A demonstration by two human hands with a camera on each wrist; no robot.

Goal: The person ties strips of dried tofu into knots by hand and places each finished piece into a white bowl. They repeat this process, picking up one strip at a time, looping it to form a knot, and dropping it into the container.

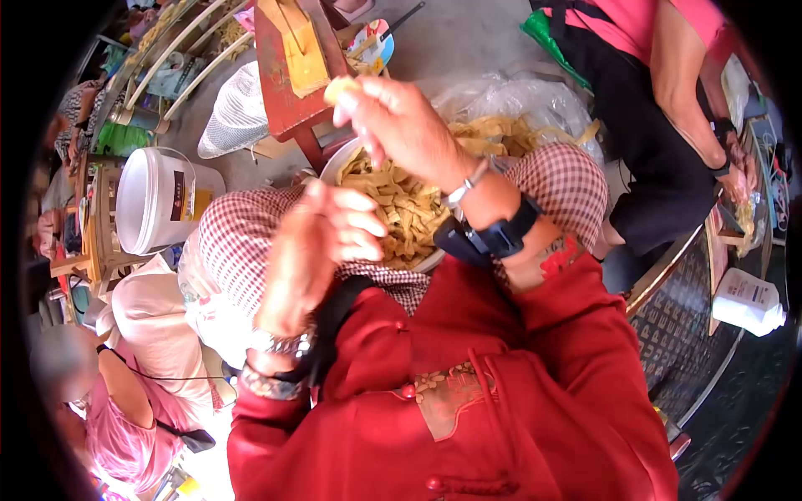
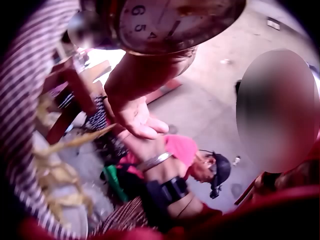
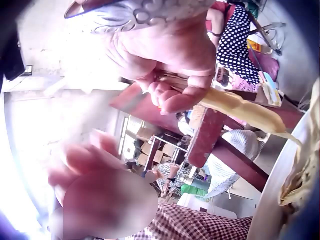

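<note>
In the head view my right hand [image 1: 405, 125], raised over the near end of a red wooden bench [image 1: 276, 92], pinches a pale yellow strip [image 1: 341, 88]. The right wrist view shows its fingers curled round the strip [image 3: 250, 112], which hangs out beside a white basin [image 3: 272, 185]. My left hand [image 1: 322, 234], slightly blurred, has its fingers loosely spread and nothing in them. It is lower and nearer to me, beside the basin between my knees. A heap of similar yellowish strips [image 1: 401, 200] fills that basin. A yellow wooden block [image 1: 301, 54] lies on the bench.
A white bucket [image 1: 138, 196] stands at left, near a white mesh sack [image 1: 238, 108]. Clear plastic bagging [image 1: 526, 100] lies beyond the basin. A person in a pink top [image 1: 685, 42] sits at right, by a white jug [image 1: 746, 299]. Another person in pink [image 1: 125, 426] is lower left.
</note>
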